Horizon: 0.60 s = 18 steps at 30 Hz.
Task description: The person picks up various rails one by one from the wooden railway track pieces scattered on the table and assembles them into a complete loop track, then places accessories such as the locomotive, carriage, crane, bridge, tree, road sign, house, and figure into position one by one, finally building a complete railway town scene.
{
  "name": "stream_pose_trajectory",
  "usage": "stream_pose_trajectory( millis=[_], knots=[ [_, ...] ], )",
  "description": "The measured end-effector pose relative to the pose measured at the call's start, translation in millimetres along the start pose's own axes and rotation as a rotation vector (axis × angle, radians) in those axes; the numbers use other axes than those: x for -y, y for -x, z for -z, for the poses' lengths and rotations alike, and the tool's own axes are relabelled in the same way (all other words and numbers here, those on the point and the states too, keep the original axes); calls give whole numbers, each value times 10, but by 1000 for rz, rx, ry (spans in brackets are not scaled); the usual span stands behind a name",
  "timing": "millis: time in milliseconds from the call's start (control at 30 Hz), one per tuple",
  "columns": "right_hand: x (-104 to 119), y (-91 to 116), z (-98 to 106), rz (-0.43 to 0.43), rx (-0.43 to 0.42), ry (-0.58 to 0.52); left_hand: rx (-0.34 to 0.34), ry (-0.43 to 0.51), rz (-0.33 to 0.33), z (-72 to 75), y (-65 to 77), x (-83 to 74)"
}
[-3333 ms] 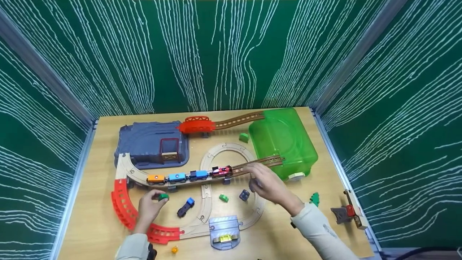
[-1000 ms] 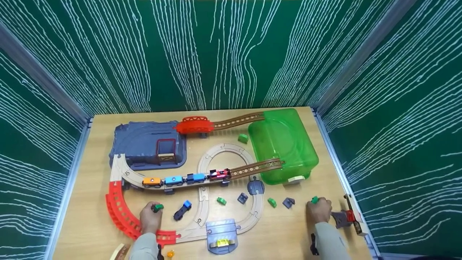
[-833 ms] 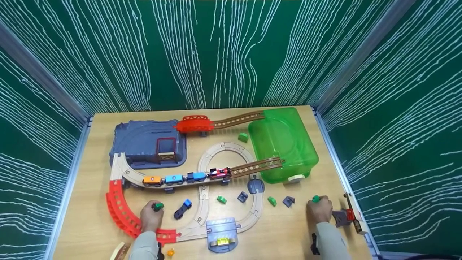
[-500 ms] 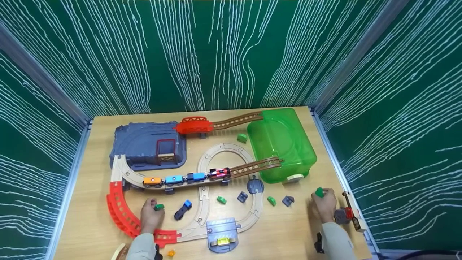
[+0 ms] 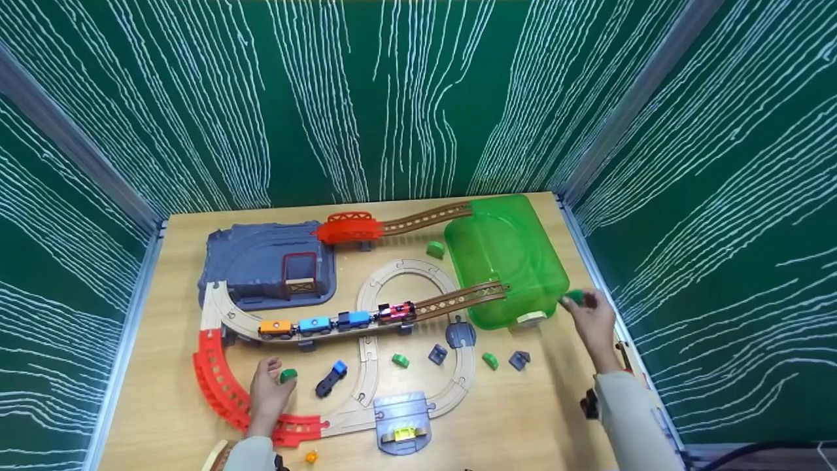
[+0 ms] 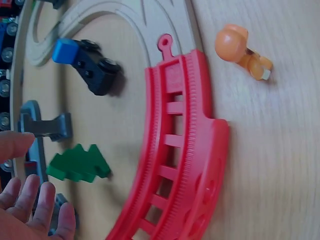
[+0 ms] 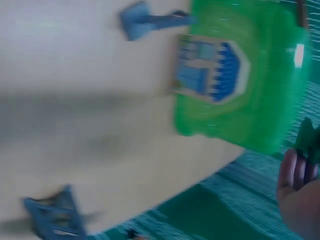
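My left hand point(image 5: 267, 394) is beside a small green toy tree point(image 6: 79, 165) that stands on the table. Its fingers are apart from the tree in the left wrist view, loosely spread with nothing between them. Close by lies a dark toy wagon point(image 5: 331, 379) with a blue end. In the head view my right hand point(image 5: 596, 325) is raised near the front right corner of a translucent green plastic tunnel point(image 5: 523, 255). It pinches another green toy tree point(image 5: 573, 297), which shows only partly at the edge of the right wrist view.
A toy train point(image 5: 353, 320) stands on the raised wooden track. Red curved track point(image 5: 219, 379) runs around the left hand, with an orange figure point(image 6: 240, 47) nearby. A grey mountain block point(image 5: 261, 258), green pieces point(image 5: 490, 360) and grey supports point(image 5: 520, 360) also lie about.
My right hand has lifted its tree from the table's right side and carried it forward to the tunnel corner. The left hand's fingers have come away from the other tree, which stays put.
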State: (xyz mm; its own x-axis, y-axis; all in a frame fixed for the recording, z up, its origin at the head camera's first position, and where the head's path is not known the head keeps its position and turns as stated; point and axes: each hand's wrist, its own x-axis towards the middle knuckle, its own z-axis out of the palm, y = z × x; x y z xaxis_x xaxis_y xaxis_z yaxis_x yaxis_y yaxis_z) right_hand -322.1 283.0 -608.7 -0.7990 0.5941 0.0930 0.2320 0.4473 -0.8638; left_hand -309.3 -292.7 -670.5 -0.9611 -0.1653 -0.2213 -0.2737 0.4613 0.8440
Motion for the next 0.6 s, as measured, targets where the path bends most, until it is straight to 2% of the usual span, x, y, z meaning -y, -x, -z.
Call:
stream_pose_trajectory(
  millis=[100, 233, 400, 600],
  knots=[
    [199, -146, -51, 110, 36, -37, -6, -4, -9, 6, 18, -65],
    [449, -354, -141, 230, 53, -11, 0, -6, -3, 22, 50, -161],
    [709, -602, -218, 275, 38, 12, 24, 2, 11, 18, 89, -253],
    [909, -888, -286, 286, 28, 4, 9, -9, 24, -9, 106, -288]
  ],
)
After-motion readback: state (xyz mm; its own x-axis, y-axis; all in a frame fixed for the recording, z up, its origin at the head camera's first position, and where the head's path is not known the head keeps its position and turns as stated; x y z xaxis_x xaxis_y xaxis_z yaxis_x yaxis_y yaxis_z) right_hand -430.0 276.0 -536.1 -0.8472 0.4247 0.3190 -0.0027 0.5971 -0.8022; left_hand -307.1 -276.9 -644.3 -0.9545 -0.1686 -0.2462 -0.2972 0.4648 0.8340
